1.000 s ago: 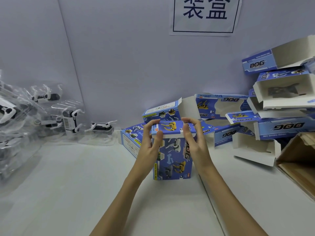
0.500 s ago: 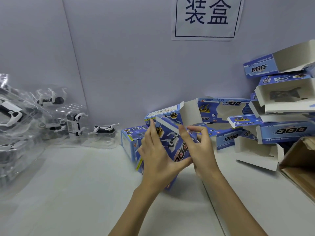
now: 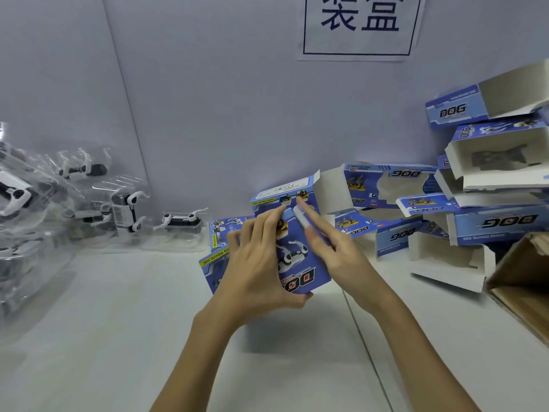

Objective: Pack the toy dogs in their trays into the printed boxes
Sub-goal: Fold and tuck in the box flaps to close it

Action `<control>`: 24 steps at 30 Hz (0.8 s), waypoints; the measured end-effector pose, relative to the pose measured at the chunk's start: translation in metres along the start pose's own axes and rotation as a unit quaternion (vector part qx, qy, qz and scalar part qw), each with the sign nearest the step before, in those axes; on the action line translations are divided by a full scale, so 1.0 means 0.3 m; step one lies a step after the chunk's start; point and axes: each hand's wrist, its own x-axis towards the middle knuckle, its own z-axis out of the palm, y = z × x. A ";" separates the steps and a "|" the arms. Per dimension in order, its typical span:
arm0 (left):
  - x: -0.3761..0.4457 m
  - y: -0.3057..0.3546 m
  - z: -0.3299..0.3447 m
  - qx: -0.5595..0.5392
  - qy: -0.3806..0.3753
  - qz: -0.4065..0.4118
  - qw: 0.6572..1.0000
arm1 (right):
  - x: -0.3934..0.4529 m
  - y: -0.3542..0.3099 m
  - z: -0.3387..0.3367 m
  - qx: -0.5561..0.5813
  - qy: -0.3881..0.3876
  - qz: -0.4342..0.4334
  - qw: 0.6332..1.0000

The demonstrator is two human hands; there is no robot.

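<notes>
A blue printed DOG box (image 3: 300, 263) is tilted above the white table in front of me, with a toy dog pictured on its face. My left hand (image 3: 255, 263) grips it from the left, thumb under its lower corner. My right hand (image 3: 332, 248) lies with straight fingers against the box's upper right end, over the flap. Toy dogs in clear plastic trays (image 3: 181, 221) lie at the far left along the wall. Whether the held box has a dog inside cannot be seen.
Open printed boxes (image 3: 502, 162) are stacked high at the right against the wall, more lie behind the held one (image 3: 386, 185). A brown carton (image 3: 525, 281) stands at the right edge. A heap of bagged trays (image 3: 26, 209) fills the left. A paper sign (image 3: 359, 25) hangs above.
The box stood upright a second ago with both hands on its top flap. It has since been tipped over and turned, so its DOG face looks at me.
</notes>
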 end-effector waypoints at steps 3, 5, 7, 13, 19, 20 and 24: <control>-0.002 0.006 -0.009 0.005 -0.006 -0.009 1.000 | 0.007 0.003 0.012 0.016 -0.009 0.012 1.000; -0.003 0.014 -0.012 0.002 -0.005 -0.012 1.000 | 0.008 0.002 0.006 0.013 0.003 0.009 1.000; -0.003 0.021 -0.012 0.002 -0.002 -0.013 1.000 | 0.010 0.005 0.003 0.009 0.016 0.008 1.000; -0.002 0.027 -0.019 0.003 -0.003 -0.020 1.000 | 0.014 0.013 0.001 -0.001 0.035 0.005 0.999; 0.000 0.034 -0.016 0.022 -0.012 -0.020 0.999 | 0.014 0.010 -0.011 -0.014 0.013 0.000 1.000; 0.000 0.033 -0.017 0.026 -0.011 -0.019 0.999 | 0.013 0.011 -0.008 -0.011 0.004 0.000 1.000; 0.002 0.036 -0.017 0.030 -0.005 -0.022 0.999 | 0.015 0.024 -0.001 0.005 -0.035 0.015 0.999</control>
